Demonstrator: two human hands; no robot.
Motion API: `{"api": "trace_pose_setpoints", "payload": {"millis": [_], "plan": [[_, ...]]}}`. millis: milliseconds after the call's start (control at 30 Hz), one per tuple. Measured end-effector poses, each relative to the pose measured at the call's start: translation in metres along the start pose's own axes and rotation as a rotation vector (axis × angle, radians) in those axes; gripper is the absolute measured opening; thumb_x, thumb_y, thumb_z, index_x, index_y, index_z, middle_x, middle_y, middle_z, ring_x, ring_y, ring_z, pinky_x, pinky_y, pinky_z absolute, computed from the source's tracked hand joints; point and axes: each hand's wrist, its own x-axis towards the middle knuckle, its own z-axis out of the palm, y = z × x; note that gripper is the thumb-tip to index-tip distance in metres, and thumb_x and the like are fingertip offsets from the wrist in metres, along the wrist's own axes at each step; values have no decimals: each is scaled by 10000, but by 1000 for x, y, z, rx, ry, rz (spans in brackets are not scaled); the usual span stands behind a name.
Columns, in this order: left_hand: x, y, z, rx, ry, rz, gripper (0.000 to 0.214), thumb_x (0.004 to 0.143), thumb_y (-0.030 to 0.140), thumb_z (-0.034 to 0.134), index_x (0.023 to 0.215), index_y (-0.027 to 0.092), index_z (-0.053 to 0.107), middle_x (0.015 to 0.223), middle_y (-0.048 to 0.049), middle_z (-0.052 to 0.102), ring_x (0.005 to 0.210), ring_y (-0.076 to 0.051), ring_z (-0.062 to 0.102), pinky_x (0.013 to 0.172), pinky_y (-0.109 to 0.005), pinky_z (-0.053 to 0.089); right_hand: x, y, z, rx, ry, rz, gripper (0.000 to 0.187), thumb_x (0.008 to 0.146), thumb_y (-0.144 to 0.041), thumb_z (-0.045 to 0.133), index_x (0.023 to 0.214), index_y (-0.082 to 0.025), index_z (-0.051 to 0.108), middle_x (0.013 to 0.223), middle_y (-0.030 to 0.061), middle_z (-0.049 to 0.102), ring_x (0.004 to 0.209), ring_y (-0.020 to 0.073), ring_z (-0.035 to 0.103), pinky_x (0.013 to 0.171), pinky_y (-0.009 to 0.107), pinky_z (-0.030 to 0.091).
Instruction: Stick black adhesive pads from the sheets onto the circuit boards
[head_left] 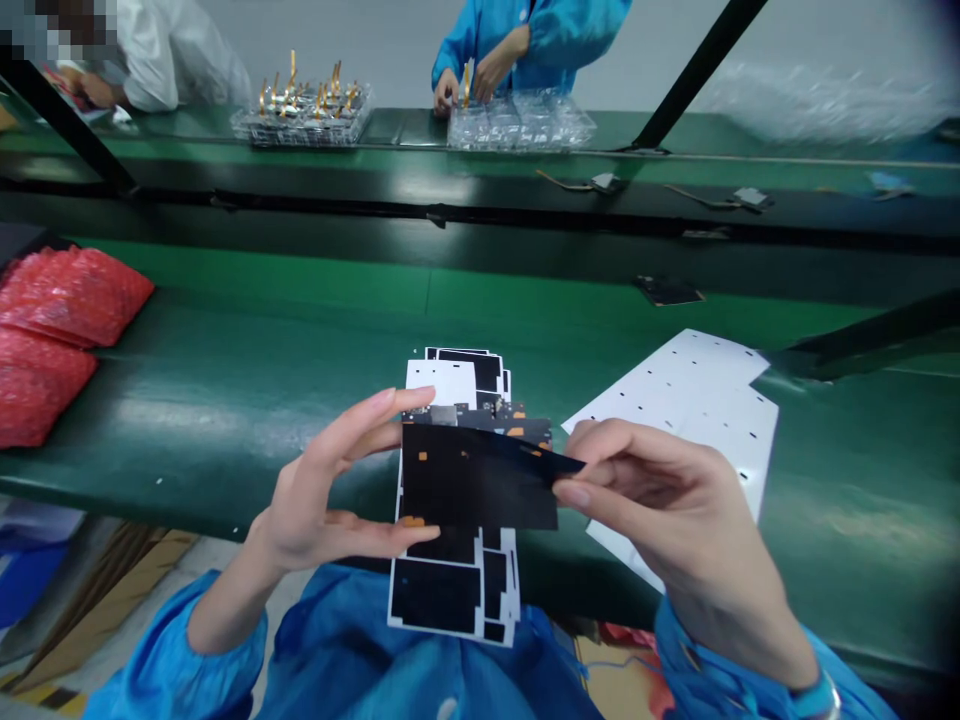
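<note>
My left hand [319, 490] grips a circuit board [517, 425] by its opposite edges, thumb at the near side and fingers at the far side. Small components and orange patches show along the board's far edge. A thin black adhesive sheet [476, 485] covers most of the board, its right end lifted and slightly bent. That lifted corner is pinched between the thumb and fingers of my right hand [660, 485]. Beneath the board lies a stack of white backing sheets [435, 630] with black rectangles, reaching past the bench's near edge.
A white sheet with small dark slots [675, 390] lies at right. Red bubble-wrap bags [67, 310] sit at left. A dark flat board [667, 290] lies farther back. Across the raised ledge, co-workers handle items near clear plastic trays [517, 122]. Black slanted posts [697, 70] flank the view.
</note>
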Motion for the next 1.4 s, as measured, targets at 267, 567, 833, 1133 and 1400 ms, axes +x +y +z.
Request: {"api": "trace_pose_setpoints", "payload": {"millis": [267, 567, 833, 1133, 1400], "plan": [[0, -1, -4, -13, -24, 4, 1010, 705, 107, 877, 1548, 296, 355, 1498, -108, 549, 1230, -268, 662, 1061, -373, 567, 1, -1, -1, -5, -7, 12, 131, 753, -219, 832, 724, -208, 704, 626, -28, 665, 506, 56, 594, 451, 133, 444], [5, 1, -1, 42, 7, -4, 918, 744, 190, 865, 1521, 359, 405, 1460, -62, 595, 1175, -268, 697, 979, -403, 627, -4, -7, 6, 56, 106, 111, 199, 692, -262, 867, 683, -191, 681, 612, -22, 645, 494, 66, 543, 429, 177, 428], [9, -6, -8, 278, -92, 190, 777, 804, 171, 802, 1494, 288, 464, 1573, -33, 461, 1331, -257, 580, 1034, -362, 605, -3, -6, 6, 43, 67, 14, 158, 737, -195, 831, 718, -190, 674, 626, -39, 664, 510, 54, 605, 458, 139, 472], [5, -1, -16, 492, -276, 179, 572, 838, 121, 714, 1352, 356, 624, 1613, 11, 367, 1185, -251, 677, 982, -385, 634, -3, 9, -5, -1018, 214, -482, 307, 1006, -330, 538, 804, -182, 714, 698, 29, 738, 551, 111, 655, 475, 217, 452], [125, -108, -15, 845, -243, -255, 773, 825, 410, 770, 1502, 202, 460, 1685, -203, 113, 1485, -500, 286, 1159, -663, 365, -16, 39, -3, -1196, 38, -282, 429, 1023, -436, 462, 1049, -109, 737, 1004, 141, 780, 920, 243, 757, 785, 350, 612]]}}
